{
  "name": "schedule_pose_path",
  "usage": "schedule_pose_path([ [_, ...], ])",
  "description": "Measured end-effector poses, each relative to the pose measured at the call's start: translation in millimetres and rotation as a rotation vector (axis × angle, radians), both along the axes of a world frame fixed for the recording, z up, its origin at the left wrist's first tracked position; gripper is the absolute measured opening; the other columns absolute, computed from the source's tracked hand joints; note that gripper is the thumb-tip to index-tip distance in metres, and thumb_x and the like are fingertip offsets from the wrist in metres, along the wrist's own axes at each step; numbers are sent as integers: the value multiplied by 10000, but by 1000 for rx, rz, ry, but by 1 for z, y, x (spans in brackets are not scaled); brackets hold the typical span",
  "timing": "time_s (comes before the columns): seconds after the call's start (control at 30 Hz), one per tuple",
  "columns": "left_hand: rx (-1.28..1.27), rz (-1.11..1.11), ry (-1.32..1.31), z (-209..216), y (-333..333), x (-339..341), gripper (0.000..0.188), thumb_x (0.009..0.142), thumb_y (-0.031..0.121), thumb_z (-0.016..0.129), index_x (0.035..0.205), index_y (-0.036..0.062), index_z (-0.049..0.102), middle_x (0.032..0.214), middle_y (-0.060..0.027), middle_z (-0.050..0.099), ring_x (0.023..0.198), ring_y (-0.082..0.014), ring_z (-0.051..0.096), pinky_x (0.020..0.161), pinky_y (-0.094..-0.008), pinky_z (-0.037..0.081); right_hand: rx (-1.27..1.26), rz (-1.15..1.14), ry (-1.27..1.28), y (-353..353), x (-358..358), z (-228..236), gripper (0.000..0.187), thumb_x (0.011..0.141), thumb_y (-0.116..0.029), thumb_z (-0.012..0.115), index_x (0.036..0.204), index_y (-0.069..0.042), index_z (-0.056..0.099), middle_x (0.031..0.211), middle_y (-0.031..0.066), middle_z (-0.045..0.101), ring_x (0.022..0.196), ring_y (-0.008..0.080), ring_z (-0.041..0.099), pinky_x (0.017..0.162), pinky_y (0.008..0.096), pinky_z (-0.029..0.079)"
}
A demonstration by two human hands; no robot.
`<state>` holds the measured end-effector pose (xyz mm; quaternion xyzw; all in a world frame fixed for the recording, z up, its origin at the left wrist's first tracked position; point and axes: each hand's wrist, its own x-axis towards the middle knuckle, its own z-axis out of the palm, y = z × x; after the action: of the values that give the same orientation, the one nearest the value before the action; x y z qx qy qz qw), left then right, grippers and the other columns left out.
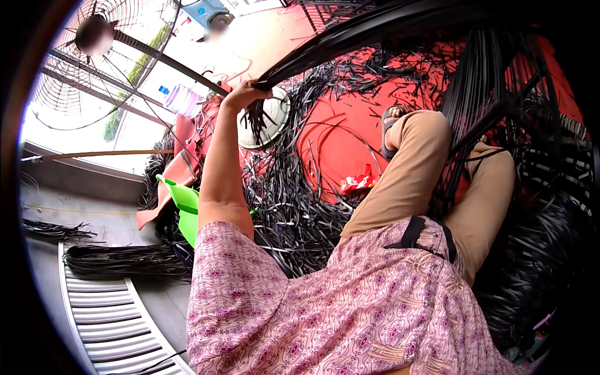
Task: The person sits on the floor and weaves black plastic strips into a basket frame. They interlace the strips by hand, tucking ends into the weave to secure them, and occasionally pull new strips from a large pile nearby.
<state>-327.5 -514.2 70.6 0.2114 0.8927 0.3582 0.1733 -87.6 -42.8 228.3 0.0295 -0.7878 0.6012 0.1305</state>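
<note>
My left arm is stretched out toward the upper middle of the head view. At its end my left hand is closed around the end of a long bundle of black strips. From the fist the bundle runs up and right toward the dark upper edge. Short loose ends hang below the fist, in front of a round white object. A curtain of black strips hangs at the upper right, beside my legs. My right hand is out of view.
Loose black strips lie heaped over the red floor around my sandalled feet. A red packet lies nearby. Left are a green plastic object, a tied-looking black bundle, a white slatted frame and a caged fan.
</note>
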Motion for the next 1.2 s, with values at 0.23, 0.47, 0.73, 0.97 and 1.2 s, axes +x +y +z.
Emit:
schedule_pose_path([
  [0.23,-77,93,-264,-70,-40,34,327,751,291,832,987,73,770,839,25,716,777,-96,619,760,-262,469,16,-25,17,16,20,3,154,969,-177,582,913,-39,543,601,-40,404,512,76,415,490,244,357],
  [0.47,194,-36,-435,-119,-22,63,389,778,236,819,1097,32,729,930,30,708,870,-71,603,838,-227,446,18,-90,-86,33,48,-36,153,964,-174,584,909,-39,542,602,-37,400,516,79,416,496,247,356],
  [0.73,496,88,-592,-141,-20,110,488,783,531,755,911,73,647,697,7,615,570,-104,520,557,-250,418,19,-114,-174,46,66,-60,151,958,-171,587,904,-38,540,604,-34,394,521,82,416,503,250,356],
  [0.97,879,-73,-474,-131,22,150,841,683,927,475,815,102,570,516,63,369,450,-62,315,457,-235,240,30,-166,-206,55,80,-61,150,953,-168,590,899,-37,539,605,-31,390,525,84,416,509,252,355],
  [1.2,1018,29,-526,-125,5,150,585,974,599,469,889,45,634,515,43,415,463,-94,343,484,-257,264,24,-173,-211,68,88,-56,149,948,-165,593,894,-37,537,606,-28,385,529,87,416,515,255,354],
])
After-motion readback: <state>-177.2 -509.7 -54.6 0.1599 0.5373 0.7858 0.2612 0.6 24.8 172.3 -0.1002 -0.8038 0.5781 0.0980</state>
